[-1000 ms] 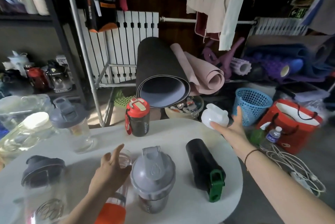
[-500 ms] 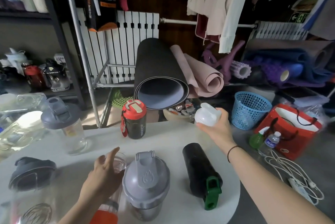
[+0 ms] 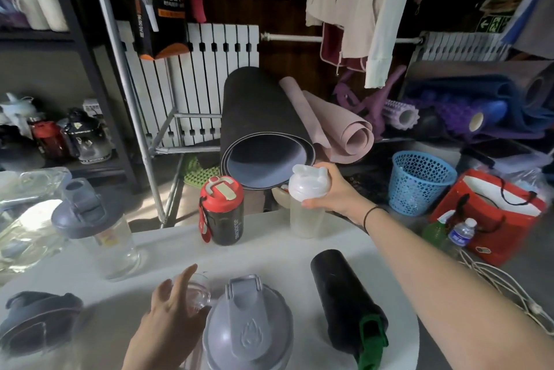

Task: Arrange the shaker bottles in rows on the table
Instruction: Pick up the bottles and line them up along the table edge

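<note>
My right hand (image 3: 332, 192) grips the white lid of a clear shaker bottle (image 3: 307, 218) standing at the far edge of the white table (image 3: 269, 258). To its left stands a black bottle with a red lid (image 3: 222, 212). A black bottle with a green cap (image 3: 349, 300) lies on its side at the right. A grey-lidded shaker (image 3: 247, 330) stands at the front. My left hand (image 3: 171, 315) rests on a clear bottle with an orange base (image 3: 198, 291) lying beside it. Two more grey-lidded shakers stand at the left (image 3: 99, 237) and front left (image 3: 36, 327).
Clear plastic bags (image 3: 27, 219) lie at the table's left end. Behind the table are rolled mats (image 3: 263, 129), a metal rack (image 3: 135, 99), a blue basket (image 3: 419, 183) and a red bag (image 3: 491, 213). White cables (image 3: 497, 282) trail on the floor at right.
My right hand reached the white-lidded shaker, closed on its lid and brought it leftward onto the table's far edge. My left hand stayed on the clear bottle.
</note>
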